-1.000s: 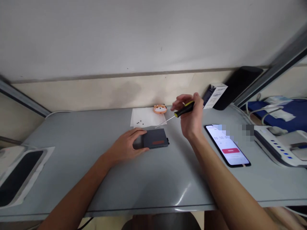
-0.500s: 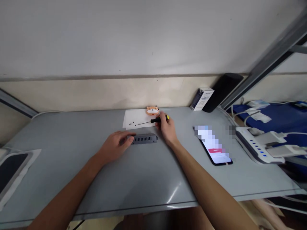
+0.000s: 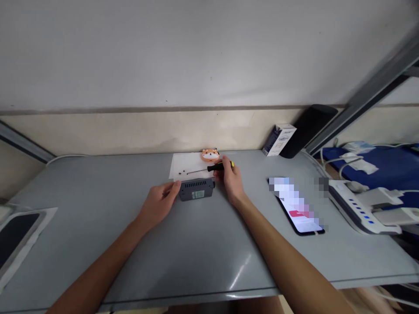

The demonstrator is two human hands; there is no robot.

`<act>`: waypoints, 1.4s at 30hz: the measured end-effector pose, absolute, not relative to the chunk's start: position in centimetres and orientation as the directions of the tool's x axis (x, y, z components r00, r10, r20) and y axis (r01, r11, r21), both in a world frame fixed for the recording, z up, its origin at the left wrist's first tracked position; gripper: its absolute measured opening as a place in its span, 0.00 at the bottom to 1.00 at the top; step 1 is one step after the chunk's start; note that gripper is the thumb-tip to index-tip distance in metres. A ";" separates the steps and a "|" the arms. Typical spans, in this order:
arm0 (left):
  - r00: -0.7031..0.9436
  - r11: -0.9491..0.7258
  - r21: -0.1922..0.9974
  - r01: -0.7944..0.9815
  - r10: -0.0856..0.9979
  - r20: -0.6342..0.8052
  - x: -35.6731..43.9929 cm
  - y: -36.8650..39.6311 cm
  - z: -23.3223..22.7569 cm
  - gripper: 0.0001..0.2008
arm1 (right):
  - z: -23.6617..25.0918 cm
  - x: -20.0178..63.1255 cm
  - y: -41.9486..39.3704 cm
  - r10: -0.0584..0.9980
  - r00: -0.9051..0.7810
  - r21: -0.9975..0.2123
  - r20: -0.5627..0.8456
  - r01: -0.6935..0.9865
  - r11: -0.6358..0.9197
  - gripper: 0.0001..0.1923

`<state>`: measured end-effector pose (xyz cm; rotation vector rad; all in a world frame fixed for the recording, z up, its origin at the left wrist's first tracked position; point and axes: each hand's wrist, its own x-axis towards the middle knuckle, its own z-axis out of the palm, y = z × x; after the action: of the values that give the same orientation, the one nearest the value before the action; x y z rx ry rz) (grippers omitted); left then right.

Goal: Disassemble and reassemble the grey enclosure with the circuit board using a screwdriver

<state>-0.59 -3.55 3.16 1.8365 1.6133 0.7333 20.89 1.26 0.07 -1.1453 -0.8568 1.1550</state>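
- Your left hand [image 3: 160,201] pinches the left end of a dark grey box [image 3: 196,190], thumb in front; the fingers behind are mostly hidden.
- Box sits nearer the bench's [image 3: 157,257] back edge than its front, about midway along, tipped so vent slots and a pale label show. Cannot tell whether its lower edge touches down.
- Your right hand [image 3: 231,179] is closed around the black-and-yellow handle of a screwdriver [image 3: 214,168], shaft pointing left.
- Tip is among small dark screws [image 3: 183,171] on white paper [image 3: 196,162] by the back edge; contact unclear. An orange case [image 3: 210,155] sits at the paper's back right.
- Handling, by judgement: box looks light, stiff, probably smooth; grip its short ends, off the slots.
- Screwdriver likely stiff; hold by the handle, keeping the thin shaft free.
- Screws look hard but tiny, easily rolled off the paper; take them by the head.
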 end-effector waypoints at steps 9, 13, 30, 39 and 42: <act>0.301 -0.456 0.626 0.632 0.890 0.343 -2.2 -3.4 1.4 0.18 | 1.1 22.4 1.4 0.951 0.291 -0.865 -0.109 -0.499 0.054 0.23; 0.346 -0.574 0.468 0.672 0.802 0.487 -1.9 -3.9 1.9 0.16 | 1.5 23.8 1.8 0.913 0.380 -0.822 -0.147 -0.561 0.101 0.19; 0.508 -0.712 0.149 0.686 0.615 0.603 3.6 -2.7 2.9 0.06 | 0.1 24.9 2.5 0.906 0.387 -0.814 -0.171 -0.574 0.092 0.15; 0.468 -0.679 0.176 0.713 0.647 0.602 3.5 -2.7 2.0 0.07 | 0.5 24.8 2.3 0.905 0.362 -0.788 -0.224 -0.614 0.051 0.13; 0.469 -0.691 0.150 0.707 0.617 0.632 3.6 -2.9 1.9 0.07 | 0.7 24.6 2.1 0.904 0.357 -0.769 -0.235 -0.637 0.051 0.12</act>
<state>3.56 -2.89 1.89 2.8037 1.2717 1.1147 24.64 2.14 0.72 -0.9372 -0.3518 1.2094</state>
